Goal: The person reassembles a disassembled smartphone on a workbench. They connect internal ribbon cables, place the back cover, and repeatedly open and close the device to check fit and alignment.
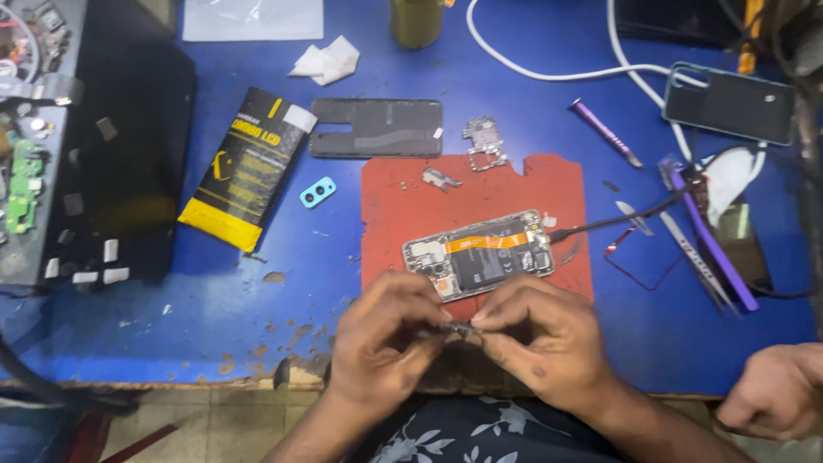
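Head view: both hands meet over the table's near edge, pinching one small dark metal part (460, 328) between them. The left hand (386, 330) closes thumb and forefinger on its left end; the right hand (536, 334) closes on its right end. The part is thin and mostly hidden by fingertips, so its exact kind is unclear. Its long axis runs left to right, roughly level. It looks light, stiff and easily bent or dropped, so a fingertip grip at the ends seems right.

Just beyond the hands an opened phone (478, 254) lies on a red mat (386, 197), long axis left to right, tilted slightly, with a cable at its right end. Farther off on the blue table (214, 300) lie a back cover (375, 128), a yellow-black packet (249, 167), tweezers (694, 257) and another phone (729, 103). Another person's hand (776, 390) rests at the lower right.
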`<move>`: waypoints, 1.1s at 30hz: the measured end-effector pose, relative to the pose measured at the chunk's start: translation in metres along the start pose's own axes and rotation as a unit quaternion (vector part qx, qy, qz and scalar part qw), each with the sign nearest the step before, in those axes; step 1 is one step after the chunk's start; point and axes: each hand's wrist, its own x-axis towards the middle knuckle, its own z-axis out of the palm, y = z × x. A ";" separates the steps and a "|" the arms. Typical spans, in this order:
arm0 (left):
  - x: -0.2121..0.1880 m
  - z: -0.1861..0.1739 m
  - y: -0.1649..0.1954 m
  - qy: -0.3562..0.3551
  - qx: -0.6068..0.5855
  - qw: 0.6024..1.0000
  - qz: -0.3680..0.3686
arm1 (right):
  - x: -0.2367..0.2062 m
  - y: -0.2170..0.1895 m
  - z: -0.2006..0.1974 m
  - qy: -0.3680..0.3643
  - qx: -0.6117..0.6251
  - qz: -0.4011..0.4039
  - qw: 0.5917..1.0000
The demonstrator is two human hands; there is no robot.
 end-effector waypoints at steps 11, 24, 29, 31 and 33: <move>-0.013 0.033 -0.030 0.058 -0.252 0.946 -0.196 | 0.006 -0.025 -0.003 0.081 -0.318 -0.252 0.910; 0.000 0.031 -0.003 0.103 -0.250 0.932 -0.240 | 0.012 -0.026 0.008 -0.003 -0.309 -0.245 0.919; 0.001 0.023 0.002 0.074 -0.030 0.971 -0.225 | 0.018 -0.033 0.003 -0.009 -0.297 -0.217 0.930; 0.001 0.022 0.007 0.066 0.029 0.976 -0.206 | 0.021 -0.035 -0.003 -0.037 -0.323 -0.231 0.917; 0.002 0.021 0.010 0.064 0.057 0.984 -0.155 | 0.026 -0.037 -0.008 -0.074 -0.347 -0.245 0.902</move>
